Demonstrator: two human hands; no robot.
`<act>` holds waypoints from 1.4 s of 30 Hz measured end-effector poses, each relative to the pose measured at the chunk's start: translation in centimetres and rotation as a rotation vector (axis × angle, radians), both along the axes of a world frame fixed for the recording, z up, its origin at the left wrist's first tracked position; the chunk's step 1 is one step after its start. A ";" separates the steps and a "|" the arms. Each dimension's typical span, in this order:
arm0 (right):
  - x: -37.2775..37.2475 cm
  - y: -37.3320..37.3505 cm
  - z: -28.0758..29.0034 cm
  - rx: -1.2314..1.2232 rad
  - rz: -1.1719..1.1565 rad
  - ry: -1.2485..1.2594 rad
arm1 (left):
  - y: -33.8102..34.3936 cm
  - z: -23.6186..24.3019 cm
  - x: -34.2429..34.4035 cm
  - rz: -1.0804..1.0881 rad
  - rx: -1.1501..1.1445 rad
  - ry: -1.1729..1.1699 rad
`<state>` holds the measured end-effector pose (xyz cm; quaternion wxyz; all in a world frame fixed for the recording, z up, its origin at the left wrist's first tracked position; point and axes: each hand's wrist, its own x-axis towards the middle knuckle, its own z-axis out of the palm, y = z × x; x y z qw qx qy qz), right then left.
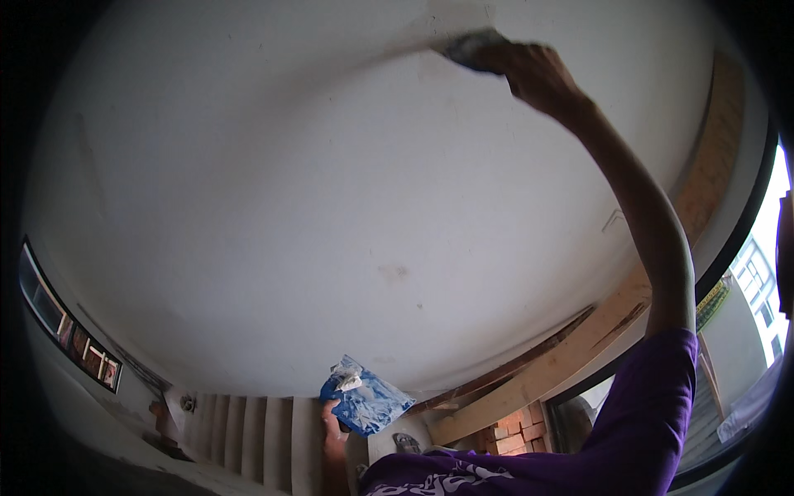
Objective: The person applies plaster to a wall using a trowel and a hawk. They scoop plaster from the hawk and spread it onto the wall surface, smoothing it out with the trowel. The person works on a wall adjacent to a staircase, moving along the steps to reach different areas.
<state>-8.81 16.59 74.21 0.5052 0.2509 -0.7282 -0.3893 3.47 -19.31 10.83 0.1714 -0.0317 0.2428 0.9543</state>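
Observation:
High on the pale wall, my right hand is closed around a dark flat scraper, whose edge lies at the wall surface. Blur hides the exact shape of that tool. Low in the middle, my left hand grips the near left side of a blue plaster board. White smears cover the board, and a lump of white plaster sits toward its far left corner. Some of the left hand's fingers are hidden behind the board.
A flight of steps runs off to the lower left. Long wooden planks lean along the wall's right side, above some reddish bricks. A dark-framed window is at far left; a large opening shows a building at right.

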 end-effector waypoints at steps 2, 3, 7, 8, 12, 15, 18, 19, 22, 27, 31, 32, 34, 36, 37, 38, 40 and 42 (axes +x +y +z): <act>2.0 1.9 -3.7 -0.097 -0.033 -0.182 | 0.0 0.8 0.1 0.006 -0.007 -0.016; 2.7 2.1 -5.1 -0.160 -0.078 -0.258 | -0.6 0.1 0.0 0.013 -0.022 -0.024; 6.7 1.7 -2.3 -0.343 -0.019 -0.097 | -0.6 -0.2 -0.4 -0.027 -0.065 0.027; 7.7 1.1 -0.5 -0.474 -0.043 -0.008 | -0.7 0.3 -0.4 -0.033 -0.084 0.050; 8.4 -3.4 1.9 -0.897 0.220 0.134 | -0.4 0.5 -0.6 -0.017 -0.112 0.142; 2.7 -7.6 -4.7 -0.687 -0.098 0.152 | -0.9 1.1 -0.5 -0.007 -0.097 0.130; 0.1 -12.0 -13.5 -0.524 0.091 -0.107 | -1.4 0.3 -0.6 -0.035 -0.046 0.083; 1.4 -13.3 -13.2 -0.474 0.043 -0.258 | -1.9 -0.4 -0.7 -0.033 -0.042 0.069; 0.8 -10.8 -9.1 -0.460 0.043 0.010 | -1.2 0.1 -0.9 -0.067 -0.071 0.046; -0.4 -8.3 0.6 -0.664 0.252 0.139 | -0.7 1.1 -0.8 -0.117 -0.087 0.064; -3.9 -9.0 -9.9 -0.383 0.058 -0.016 | -2.0 -0.7 -0.7 -0.047 -0.148 0.010; -3.2 -9.2 -11.9 -0.388 0.037 -0.158 | -1.9 -0.9 -0.6 -0.036 -0.118 0.007; -0.2 -9.5 -12.5 -0.384 -0.173 -0.320 | -1.2 -0.2 -0.7 -0.018 -0.060 0.013; -1.4 -7.3 -11.5 -0.288 0.044 0.032 | -1.0 -0.1 -0.8 -0.026 -0.067 0.021; -1.9 -6.6 -9.7 -0.331 0.142 0.107 | -1.0 0.1 -0.8 -0.028 -0.075 0.028; -1.9 -6.1 -7.7 -0.286 0.160 0.232 | -0.6 0.0 -0.9 -0.044 -0.080 0.035; -3.4 -4.3 -6.2 -0.300 0.169 0.319 | 0.0 0.2 -1.1 -0.069 -0.095 0.052; -7.3 -1.9 -11.7 -0.250 -0.007 0.359 | 0.2 0.4 -0.6 -0.031 -0.099 0.032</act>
